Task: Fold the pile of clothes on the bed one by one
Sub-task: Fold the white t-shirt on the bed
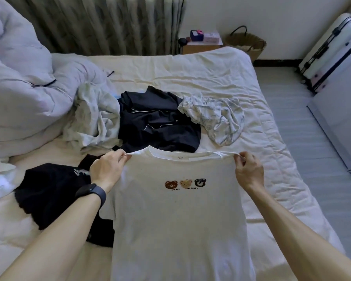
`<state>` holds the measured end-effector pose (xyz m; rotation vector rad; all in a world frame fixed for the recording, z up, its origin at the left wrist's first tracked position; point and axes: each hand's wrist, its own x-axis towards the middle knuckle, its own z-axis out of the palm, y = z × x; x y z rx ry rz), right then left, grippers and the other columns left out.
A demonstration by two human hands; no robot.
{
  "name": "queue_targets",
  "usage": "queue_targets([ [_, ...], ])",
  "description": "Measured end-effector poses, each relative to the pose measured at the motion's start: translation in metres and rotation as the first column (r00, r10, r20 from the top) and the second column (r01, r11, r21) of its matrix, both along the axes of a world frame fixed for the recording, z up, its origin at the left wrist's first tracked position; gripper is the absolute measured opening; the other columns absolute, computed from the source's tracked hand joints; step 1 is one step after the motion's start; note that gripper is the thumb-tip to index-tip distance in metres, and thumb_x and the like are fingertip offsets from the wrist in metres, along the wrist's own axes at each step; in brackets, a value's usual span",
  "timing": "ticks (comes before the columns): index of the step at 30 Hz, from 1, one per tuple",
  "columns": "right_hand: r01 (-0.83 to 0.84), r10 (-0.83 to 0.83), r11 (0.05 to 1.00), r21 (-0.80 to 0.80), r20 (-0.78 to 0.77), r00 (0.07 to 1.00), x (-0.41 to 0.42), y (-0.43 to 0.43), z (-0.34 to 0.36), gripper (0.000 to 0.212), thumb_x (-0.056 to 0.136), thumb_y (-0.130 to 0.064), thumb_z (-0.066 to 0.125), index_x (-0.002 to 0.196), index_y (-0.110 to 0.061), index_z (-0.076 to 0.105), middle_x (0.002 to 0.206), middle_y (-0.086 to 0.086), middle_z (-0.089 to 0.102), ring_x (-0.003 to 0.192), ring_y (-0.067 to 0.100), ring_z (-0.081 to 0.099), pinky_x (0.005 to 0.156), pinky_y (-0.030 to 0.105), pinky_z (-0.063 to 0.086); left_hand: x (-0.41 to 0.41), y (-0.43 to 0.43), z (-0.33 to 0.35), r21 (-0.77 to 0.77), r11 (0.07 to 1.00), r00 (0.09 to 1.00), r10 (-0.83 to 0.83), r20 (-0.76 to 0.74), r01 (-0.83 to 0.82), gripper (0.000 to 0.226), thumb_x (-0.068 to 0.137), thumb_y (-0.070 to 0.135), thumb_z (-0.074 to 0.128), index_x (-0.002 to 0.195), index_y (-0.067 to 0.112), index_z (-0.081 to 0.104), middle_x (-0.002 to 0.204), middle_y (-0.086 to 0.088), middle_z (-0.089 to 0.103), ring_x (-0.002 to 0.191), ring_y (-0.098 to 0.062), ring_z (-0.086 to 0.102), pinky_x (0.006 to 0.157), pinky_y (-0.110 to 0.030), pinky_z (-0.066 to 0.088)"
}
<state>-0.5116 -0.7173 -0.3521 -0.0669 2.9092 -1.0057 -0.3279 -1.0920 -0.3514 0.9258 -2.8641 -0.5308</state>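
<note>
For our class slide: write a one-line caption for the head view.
Both hands hold up a white bear-print T-shirt by its shoulders.

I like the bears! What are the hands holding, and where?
The white T-shirt, held up by its shoulders: left hand pinches one shoulder, right hand pinches the other.

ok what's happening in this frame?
A person is holding up a white T-shirt with three bear faces printed on it, left hand and right hand each pinching a shoulder. It hangs spread over the near edge of the bed, not yet folded. Behind it, an unfolded pile waits: a dark navy garment and a light patterned garment. A black garment lies to the left.
</note>
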Motion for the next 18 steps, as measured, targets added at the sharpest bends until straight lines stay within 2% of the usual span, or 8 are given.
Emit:
queue_targets([
  [4, -0.012, 0.013, 1.000, -0.008, 0.016, 1.000, -0.055, -0.031, -0.067, 0.022, 0.102, -0.027, 0.055, 0.107, -0.009, 0.068, 0.109, 0.017, 0.065, 0.102, 0.034, 0.059, 0.078, 0.030, 0.033, -0.049, -0.022, -0.065, -0.055, 0.998, 0.999, 0.020, 0.039, -0.017, 0.034, 0.101, 0.052, 0.044, 0.087, 0.026, 0.061, 0.081, 0.003, 0.058, 0.082, -0.029, 0.061, 0.065, -0.035, 0.035],
  [7, -0.007, 0.007, 1.000, 0.010, 0.013, 1.000, -0.089, -0.052, -0.117, 0.024, 0.102, -0.031, 0.055, 0.109, -0.011, 0.066, 0.109, 0.017, 0.063, 0.099, 0.036, 0.059, 0.076, 0.031, 0.032, -0.081, -0.033, -0.112, -0.158, 0.987, 0.995, 0.016, 0.095, -0.001, 0.037, 0.102, 0.049, 0.044, 0.087, 0.019, 0.061, 0.084, -0.003, 0.059, 0.083, -0.033, 0.062, 0.069, -0.038, 0.036],
  [10, -0.028, 0.027, 0.994, 0.106, 0.011, 1.000, -0.112, -0.062, -0.168, 0.025, 0.104, -0.035, 0.050, 0.106, -0.013, 0.063, 0.109, 0.015, 0.060, 0.089, 0.034, 0.055, 0.076, 0.033, 0.033, -0.109, -0.039, -0.156, -0.271, 0.960, 0.977, -0.003, 0.213, 0.062, 0.040, 0.103, 0.048, 0.042, 0.095, 0.016, 0.063, 0.093, -0.009, 0.062, 0.085, -0.034, 0.064, 0.078, -0.043, 0.042],
  [12, -0.040, 0.034, 0.986, 0.162, 0.040, 0.999, -0.120, -0.064, -0.201, 0.027, 0.105, -0.036, 0.047, 0.108, -0.014, 0.061, 0.110, 0.014, 0.058, 0.089, 0.033, 0.053, 0.078, 0.034, 0.034, -0.124, -0.040, -0.183, -0.326, 0.941, 0.950, 0.011, 0.311, 0.096, 0.033, 0.102, 0.046, 0.046, 0.104, 0.018, 0.063, 0.100, -0.009, 0.061, 0.093, -0.034, 0.062, 0.082, -0.044, 0.043],
  [14, -0.086, 0.061, 0.978, 0.192, 0.130, 0.990, -0.121, -0.065, -0.230, 0.031, 0.105, -0.037, 0.045, 0.122, -0.015, 0.059, 0.122, 0.015, 0.058, 0.106, 0.039, 0.056, 0.085, 0.038, 0.038, -0.133, -0.033, -0.212, -0.378, 0.918, 0.923, 0.035, 0.383, 0.122, 0.024, 0.102, 0.038, 0.051, 0.116, 0.020, 0.060, 0.109, -0.010, 0.058, 0.101, -0.033, 0.056, 0.086, -0.045, 0.042],
  [15, -0.146, 0.104, 0.965, 0.217, 0.192, 0.976, -0.116, -0.066, -0.242, 0.039, 0.105, -0.039, 0.045, 0.136, -0.017, 0.053, 0.136, 0.016, 0.054, 0.120, 0.040, 0.053, 0.096, 0.042, 0.040, -0.134, -0.025, -0.226, -0.388, 0.914, 0.930, 0.038, 0.366, 0.116, 0.025, 0.101, 0.032, 0.053, 0.123, 0.020, 0.057, 0.117, -0.011, 0.057, 0.107, -0.034, 0.053, 0.090, -0.047, 0.041],
  [17, -0.289, 0.216, 0.917, 0.274, 0.268, 0.939, -0.095, -0.066, -0.257, 0.065, 0.103, -0.045, 0.046, 0.159, -0.018, 0.026, 0.164, 0.011, 0.029, 0.148, 0.033, 0.030, 0.119, 0.047, 0.025, -0.131, 0.002, -0.245, -0.354, 0.928, 0.969, -0.023, 0.246, 0.112, 0.040, 0.098, 0.028, 0.055, 0.136, 0.017, 0.052, 0.137, -0.015, 0.051, 0.123, -0.036, 0.047, 0.103, -0.053, 0.034],
  [18, -0.328, 0.262, 0.901, 0.283, 0.244, 0.934, -0.077, -0.065, -0.259, 0.072, 0.102, -0.046, 0.047, 0.162, -0.017, 0.018, 0.169, 0.009, 0.017, 0.154, 0.030, 0.018, 0.124, 0.048, 0.017, -0.125, 0.024, -0.251, -0.318, 0.938, 0.982, -0.091, 0.165, 0.140, 0.047, 0.097, 0.029, 0.054, 0.142, 0.015, 0.049, 0.146, -0.015, 0.046, 0.133, -0.035, 0.043, 0.110, -0.055, 0.027],
])
